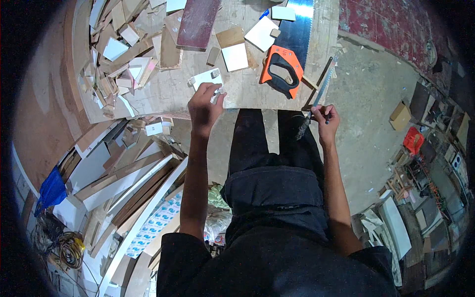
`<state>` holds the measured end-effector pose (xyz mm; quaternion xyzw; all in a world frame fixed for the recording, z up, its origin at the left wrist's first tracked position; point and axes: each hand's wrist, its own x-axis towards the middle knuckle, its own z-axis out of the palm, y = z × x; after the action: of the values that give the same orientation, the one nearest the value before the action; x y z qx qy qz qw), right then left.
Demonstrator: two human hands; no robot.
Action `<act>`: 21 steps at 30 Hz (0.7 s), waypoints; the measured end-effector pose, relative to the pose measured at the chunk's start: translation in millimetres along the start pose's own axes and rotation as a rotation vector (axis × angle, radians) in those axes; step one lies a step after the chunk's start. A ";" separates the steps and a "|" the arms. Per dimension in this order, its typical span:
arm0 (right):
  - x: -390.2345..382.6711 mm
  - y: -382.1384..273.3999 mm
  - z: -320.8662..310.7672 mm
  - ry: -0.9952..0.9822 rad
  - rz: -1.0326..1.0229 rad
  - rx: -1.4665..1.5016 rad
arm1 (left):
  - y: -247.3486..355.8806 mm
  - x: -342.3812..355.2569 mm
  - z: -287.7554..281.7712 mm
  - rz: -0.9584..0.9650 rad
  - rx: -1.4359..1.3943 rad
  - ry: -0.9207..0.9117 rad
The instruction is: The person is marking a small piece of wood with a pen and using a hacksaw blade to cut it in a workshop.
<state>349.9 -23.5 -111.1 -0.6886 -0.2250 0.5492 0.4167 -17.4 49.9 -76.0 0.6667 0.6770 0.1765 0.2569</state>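
My left hand (pixel 205 110) is over the bench's near edge, with thumb and index finger curled close around a small pale thing I cannot make out. Just beyond its fingers lies a small white board (pixel 202 79) with a little grey block (pixel 214 74) on it. My right hand (pixel 327 122) grips a narrow saw blade (pixel 324 88) near the bench corner. The blade points away from me, and a dark, rough wrapped end (pixel 303 129) hangs below the fingers. A handsaw with an orange and black handle (pixel 283 64) lies flat between my hands.
Wood offcuts (pixel 123 59) crowd the workbench's (pixel 163 94) left side. A dark red board (pixel 199 22), white squares (pixel 235 57) and a blue marker (pixel 264 14) lie farther back. Long boards (pixel 133 183) lean at lower left. Scrap and a red object (pixel 413 140) lie on the right floor.
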 end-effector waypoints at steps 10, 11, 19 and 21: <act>2.8 -2.0 2.8 -0.006 -0.010 -0.032 | -2.0 -0.4 2.6 -0.014 0.005 -0.014; 2.9 -2.3 2.9 -0.005 -0.010 -0.032 | -2.7 -0.4 3.4 -0.015 0.005 -0.015; 4.5 -4.8 4.2 -0.014 -0.017 -0.015 | -5.8 0.0 6.7 0.006 0.023 0.001; 4.6 -5.7 4.9 -0.012 -0.011 -0.018 | -6.8 0.9 5.9 0.006 0.018 -0.003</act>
<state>347.5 -15.2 -109.2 -0.6879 -0.2363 0.5487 0.4121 -19.5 49.8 -84.8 0.6711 0.6764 0.1704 0.2514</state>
